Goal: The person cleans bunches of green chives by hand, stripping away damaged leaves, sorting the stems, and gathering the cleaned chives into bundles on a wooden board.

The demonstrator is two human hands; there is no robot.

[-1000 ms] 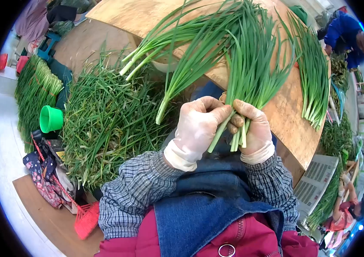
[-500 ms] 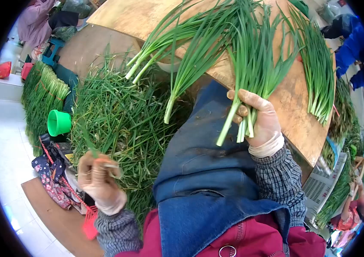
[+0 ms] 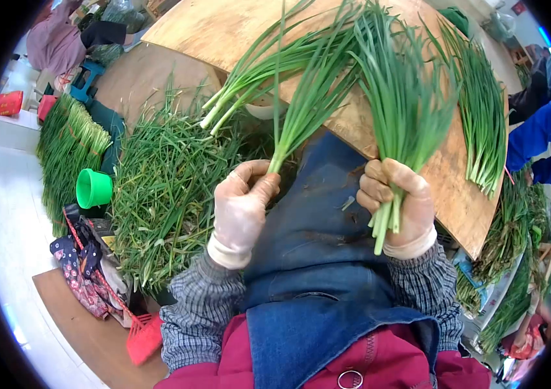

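Note:
My left hand [image 3: 242, 211], in a pale thin glove, pinches the white base of a garlic chive stalk [image 3: 295, 126] whose leaves reach up over the table edge. In my right hand [image 3: 405, 207], also gloved, is a bunch of garlic chives [image 3: 402, 120]. Its pale stem ends poke out below my fist, and its leaf tips fan upward, partly blurred. More loose chives [image 3: 243, 78] lie on the table left of these. A neat row of chives [image 3: 480, 123] rests at the table's right side.
A wooden table [image 3: 191, 32] stands ahead. Left of my lap is a heap of loose green leaves [image 3: 165, 188], with a green cup [image 3: 94, 188] and tied chive bundles [image 3: 71, 146] beyond. A red plastic piece [image 3: 144, 338] lies low left. A person in blue [image 3: 544, 133] is at right.
My left hand has moved from above the leaf heap, up and right to the stalk's base. The small green piece it held is gone. My right hand has shifted slightly down, still gripping its bunch.

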